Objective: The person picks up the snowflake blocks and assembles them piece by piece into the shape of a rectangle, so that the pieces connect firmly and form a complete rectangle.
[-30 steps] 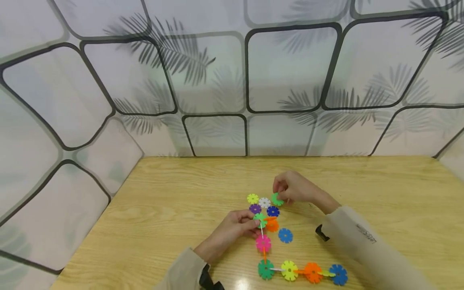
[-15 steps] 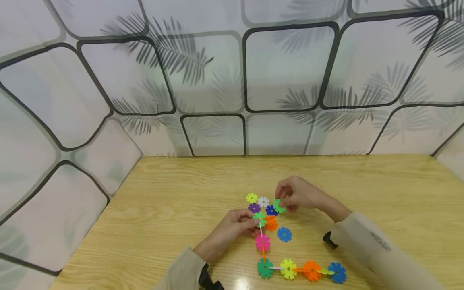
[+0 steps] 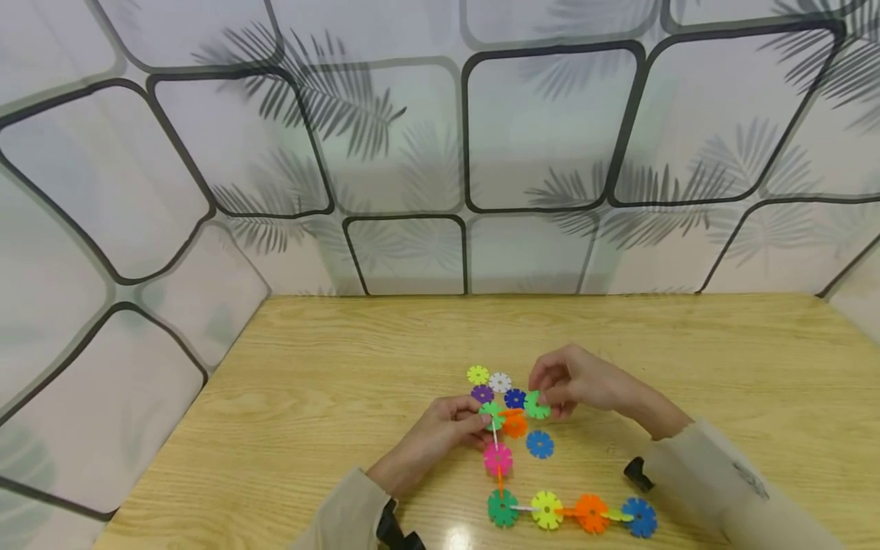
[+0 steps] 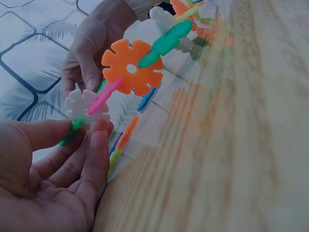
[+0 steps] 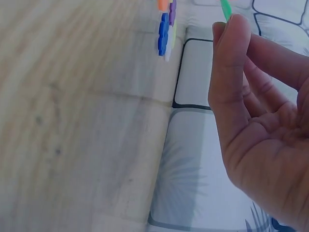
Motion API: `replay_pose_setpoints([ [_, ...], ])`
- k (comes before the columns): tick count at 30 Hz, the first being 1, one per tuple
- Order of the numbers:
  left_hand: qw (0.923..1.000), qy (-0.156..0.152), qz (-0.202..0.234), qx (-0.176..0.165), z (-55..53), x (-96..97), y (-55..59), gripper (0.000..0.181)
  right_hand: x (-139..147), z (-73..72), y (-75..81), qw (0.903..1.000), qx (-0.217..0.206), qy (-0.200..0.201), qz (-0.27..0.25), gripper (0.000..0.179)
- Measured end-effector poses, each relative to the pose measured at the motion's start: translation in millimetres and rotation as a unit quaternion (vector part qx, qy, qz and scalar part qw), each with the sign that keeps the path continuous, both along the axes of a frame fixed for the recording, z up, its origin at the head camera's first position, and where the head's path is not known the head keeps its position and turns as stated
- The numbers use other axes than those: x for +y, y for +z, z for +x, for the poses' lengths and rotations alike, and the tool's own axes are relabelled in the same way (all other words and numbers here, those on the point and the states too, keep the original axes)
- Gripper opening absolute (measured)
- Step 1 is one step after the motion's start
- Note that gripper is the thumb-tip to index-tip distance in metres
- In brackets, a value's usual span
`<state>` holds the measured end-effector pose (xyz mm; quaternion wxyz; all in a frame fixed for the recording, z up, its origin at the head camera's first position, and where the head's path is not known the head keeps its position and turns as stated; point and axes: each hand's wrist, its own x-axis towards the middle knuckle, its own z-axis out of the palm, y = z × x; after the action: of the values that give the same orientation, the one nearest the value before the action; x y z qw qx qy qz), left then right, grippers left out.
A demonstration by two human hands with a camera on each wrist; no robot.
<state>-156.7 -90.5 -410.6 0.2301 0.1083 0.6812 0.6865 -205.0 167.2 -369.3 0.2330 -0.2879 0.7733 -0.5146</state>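
My left hand [image 3: 450, 428] pinches a light green notched plastic disc [image 3: 492, 416], the upper end of an L-shaped chain of interlocked discs. An edge-on orange disc [image 3: 510, 413] sticks out to its right. Below, the chain runs through a pink disc [image 3: 498, 459] to a dark green disc [image 3: 503, 508], then right to a blue disc [image 3: 639, 518]. Between thumb and fingers, my right hand [image 3: 580, 382] holds another light green disc [image 3: 536, 405], close to the orange one's tip; contact cannot be told. Only this disc's green edge [image 5: 226, 8] shows in the right wrist view.
Loose discs lie flat on the wooden table [image 3: 344, 359]: yellow [image 3: 477, 375], white [image 3: 500, 383], purple [image 3: 483, 393], dark blue [image 3: 515, 398], orange [image 3: 516, 426] and blue [image 3: 540, 444]. A patterned wall covering [image 3: 412, 252] stands behind the table.
My right hand has lifted the light green disc from beside the white one and brought it toward me, near the edge-on orange disc. My left hand keeps its hold in place.
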Motion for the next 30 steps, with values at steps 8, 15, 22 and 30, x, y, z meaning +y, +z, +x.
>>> replay_pose_setpoints([
  [8,1.0000,-0.004,0.000,0.000,0.4,2.2,-3.0,0.013,4.6,5.1,-6.4,0.9998,-0.014,0.003,-0.016,0.011],
  [15,1.0000,-0.009,-0.001,0.002,0.6,5.0,-2.9,0.013,6.9,8.9,-8.1,0.9990,-0.031,-0.010,-0.029,0.012],
  [22,0.9997,-0.005,-0.023,0.011,0.1,1.4,0.5,0.015,4.4,6.8,-7.0,0.9984,-0.039,-0.011,-0.040,0.014],
  [30,0.9997,-0.011,-0.022,0.010,-2.3,0.4,-0.9,0.014,1.1,7.3,-9.5,0.9979,-0.058,-0.007,-0.029,0.018],
])
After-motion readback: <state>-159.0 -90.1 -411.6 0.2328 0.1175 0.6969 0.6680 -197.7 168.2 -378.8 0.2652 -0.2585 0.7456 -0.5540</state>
